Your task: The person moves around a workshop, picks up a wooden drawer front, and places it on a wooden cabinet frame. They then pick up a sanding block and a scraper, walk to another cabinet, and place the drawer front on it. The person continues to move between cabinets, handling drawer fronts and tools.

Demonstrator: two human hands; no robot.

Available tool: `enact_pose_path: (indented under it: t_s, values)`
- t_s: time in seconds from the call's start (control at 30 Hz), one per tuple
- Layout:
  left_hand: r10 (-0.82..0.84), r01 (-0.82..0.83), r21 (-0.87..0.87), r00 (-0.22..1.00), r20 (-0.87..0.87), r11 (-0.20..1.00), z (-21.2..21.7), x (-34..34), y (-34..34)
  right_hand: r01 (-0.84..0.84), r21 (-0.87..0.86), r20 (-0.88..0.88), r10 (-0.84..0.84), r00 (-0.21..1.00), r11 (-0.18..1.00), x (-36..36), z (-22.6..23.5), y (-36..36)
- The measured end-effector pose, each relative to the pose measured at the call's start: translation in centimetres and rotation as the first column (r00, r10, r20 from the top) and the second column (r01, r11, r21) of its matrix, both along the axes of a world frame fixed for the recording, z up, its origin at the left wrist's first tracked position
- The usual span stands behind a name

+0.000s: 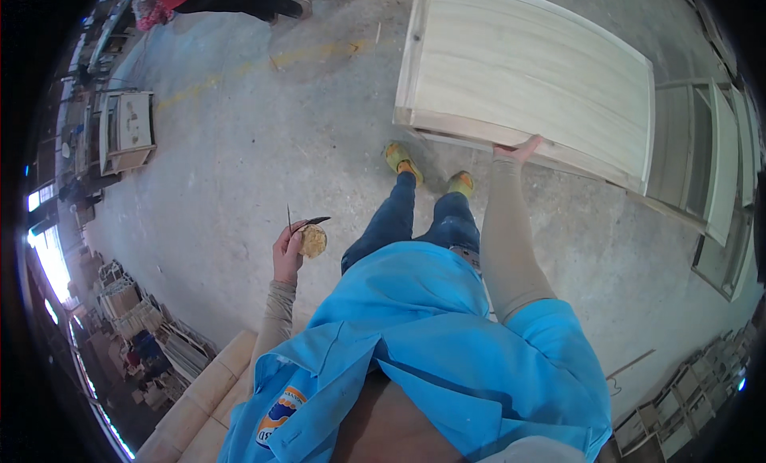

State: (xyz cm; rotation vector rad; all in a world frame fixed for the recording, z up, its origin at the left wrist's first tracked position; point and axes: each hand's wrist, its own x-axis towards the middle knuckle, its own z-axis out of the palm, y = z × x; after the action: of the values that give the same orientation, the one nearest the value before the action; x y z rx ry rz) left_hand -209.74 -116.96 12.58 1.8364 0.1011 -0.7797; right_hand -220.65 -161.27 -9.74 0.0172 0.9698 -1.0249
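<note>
Your blue shirt [399, 291] lies nearest; ahead, your right hand [519, 150] touches the near long edge of the pale wooden panel [527, 68], finger grip unclear; your left hand [287, 251], well apart, clasps a round tan pad [314, 241].

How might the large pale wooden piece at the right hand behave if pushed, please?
The wooden piece seems stiff: a flat panel set within a frame. Being far broader than the right hand at its edge, it is probably fairly heavy. Flat-sided, it should hardly roll.

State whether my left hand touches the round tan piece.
Touching: the head view shows the left hand gripping the round tan piece, the thumb lying against its left edge.
</note>
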Motion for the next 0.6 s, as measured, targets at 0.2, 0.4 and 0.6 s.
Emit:
enact_pose_path:
  t_s: [0.2, 0.4, 0.6]
  values:
    - [-0.101, 0.101, -0.026, 0.995, 0.003, 0.995, -0.6, 0.4, 1.0, -0.015, -0.055, 0.025, 0.017, 1.000, 0.998, -5.9, 0.9, 5.6]
    - [-0.249, 0.249, -0.013, 0.968, 0.026, 0.968, -0.5, 6.2, 0.8, 0.065, -0.052, 0.012, -0.064, 0.998, 0.997, -10.3, 1.9, 12.5]
    - [-0.409, 0.409, -0.027, 0.912, -0.002, 0.912, -1.1, 13.5, 1.1, 0.182, -0.126, -0.088, -0.194, 0.977, 0.975, -12.0, 0.7, 18.2]
